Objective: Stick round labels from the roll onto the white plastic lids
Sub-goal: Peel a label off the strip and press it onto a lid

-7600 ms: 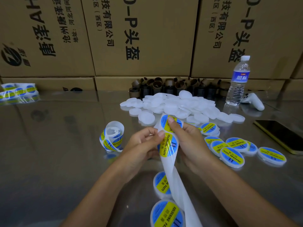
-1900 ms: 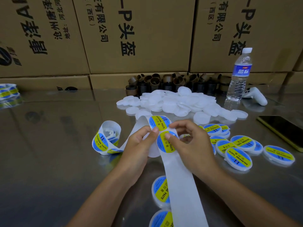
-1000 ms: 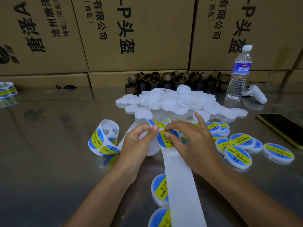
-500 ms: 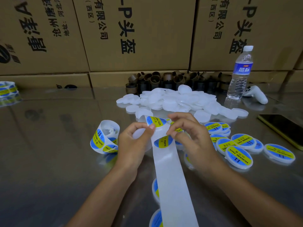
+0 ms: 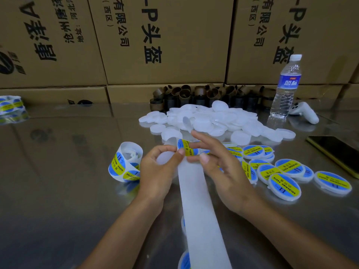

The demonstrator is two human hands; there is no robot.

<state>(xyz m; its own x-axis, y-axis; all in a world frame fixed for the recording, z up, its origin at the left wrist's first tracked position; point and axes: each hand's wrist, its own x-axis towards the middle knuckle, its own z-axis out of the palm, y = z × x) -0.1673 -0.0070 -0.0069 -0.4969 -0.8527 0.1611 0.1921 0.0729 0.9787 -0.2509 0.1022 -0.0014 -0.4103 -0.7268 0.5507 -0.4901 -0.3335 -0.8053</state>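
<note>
**Spotter:** Left grip (image 5: 157, 171), what's in it?

**Note-taker:** Your fingers curl round one white lid (image 5: 165, 159). Your thumb is down on the near edge of the label (image 5: 186, 149).

**Spotter:** Right grip (image 5: 225, 169)?

**Note-taker:** Your thumb and middle finger pinch the far side of that same label (blue with a yellow band, bent between your two thumbs). Your index finger is straight out, touching nothing.

**Spotter:** Backing strip (image 5: 198, 210)?

**Note-taker:** It runs bare from your hands toward you and out of the bottom of the view.

**Spotter:** The rest?

**Note-taker:** The roll (image 5: 126, 164) lies on the counter (image 5: 58, 191), just left of your left grip. The pile of bare lids (image 5: 213, 121) sits beyond your hands. The labelled lids (image 5: 283, 183) are spread to your right. The water bottle (image 5: 285, 88) stands upright behind the pile, and the phone (image 5: 336, 152) lies flat at the right edge.
</note>
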